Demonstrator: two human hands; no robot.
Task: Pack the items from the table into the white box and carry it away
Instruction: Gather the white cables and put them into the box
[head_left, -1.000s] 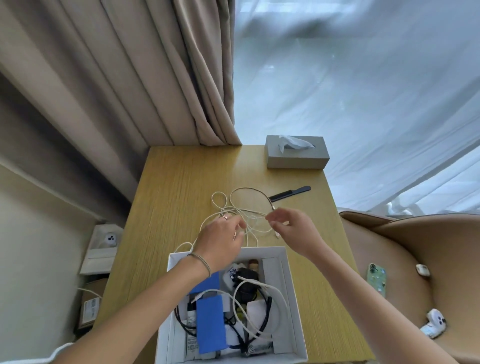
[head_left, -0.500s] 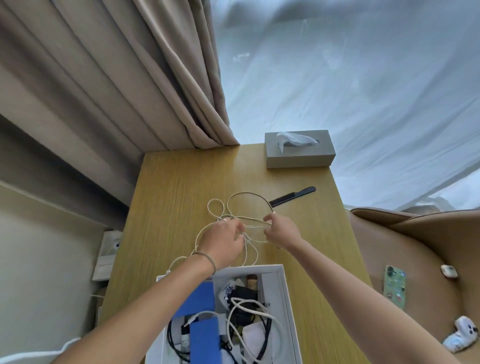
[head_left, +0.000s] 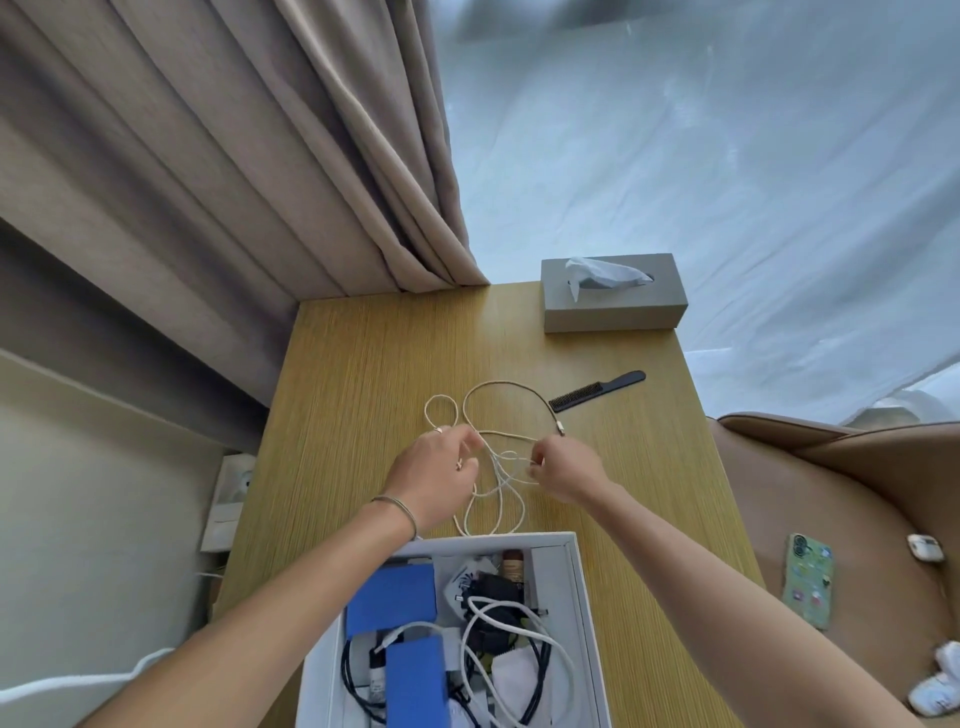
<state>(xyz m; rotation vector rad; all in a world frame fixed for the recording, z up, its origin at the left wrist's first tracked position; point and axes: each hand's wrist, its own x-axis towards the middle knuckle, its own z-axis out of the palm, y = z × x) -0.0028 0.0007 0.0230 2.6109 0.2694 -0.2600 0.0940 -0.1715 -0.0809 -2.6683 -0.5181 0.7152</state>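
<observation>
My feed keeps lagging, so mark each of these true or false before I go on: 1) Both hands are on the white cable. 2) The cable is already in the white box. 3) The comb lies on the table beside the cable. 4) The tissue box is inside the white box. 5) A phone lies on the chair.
1) True: the left hand and right hand both pinch the white cable.
2) False: the cable lies on the table, beyond the white box.
3) True: the black comb lies just right of it.
4) False: the tissue box stands at the table's far right corner.
5) True: the phone lies on the brown chair.
</observation>
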